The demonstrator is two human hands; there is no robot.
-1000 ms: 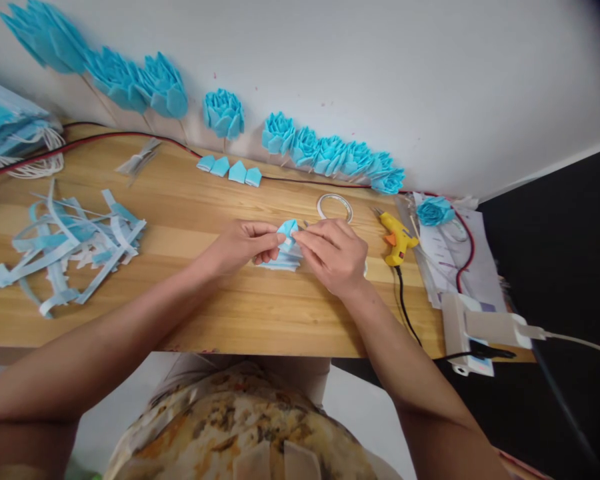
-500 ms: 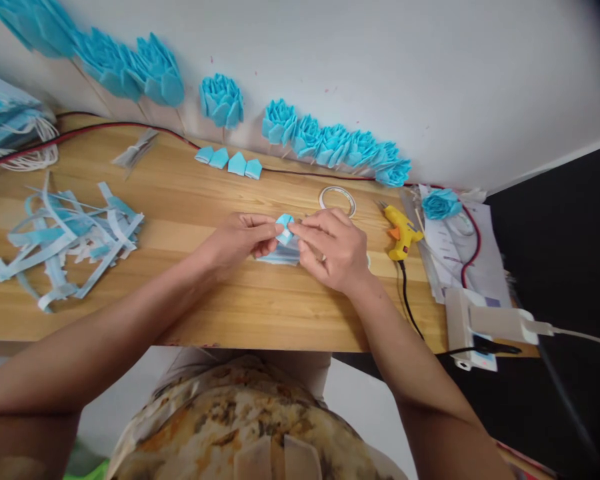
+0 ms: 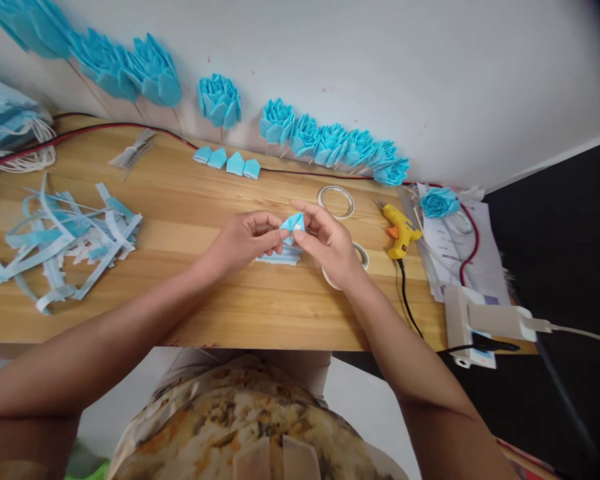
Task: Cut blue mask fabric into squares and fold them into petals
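Observation:
Both of my hands meet over the middle of the wooden table (image 3: 190, 200). My left hand (image 3: 243, 241) and my right hand (image 3: 330, 243) pinch a small folded blue piece (image 3: 293, 224) between their fingertips, a little above the table. Under them lies a small stack of blue pieces (image 3: 280, 256). A roll of tape (image 3: 363, 257) lies partly hidden under my right hand. Several folded blue petals (image 3: 227, 162) lie in a row near the wall.
Blue folded flowers (image 3: 330, 143) lean along the white wall. Cut blue and white strips (image 3: 65, 233) are heaped at left, a second tape ring (image 3: 335, 200) and a yellow glue gun (image 3: 400, 230) at right. A white power strip (image 3: 485, 327) sits at the right edge.
My right hand has lifted and turned palm up, uncovering the tape roll beneath it. The folded piece has risen slightly between both hands' fingertips.

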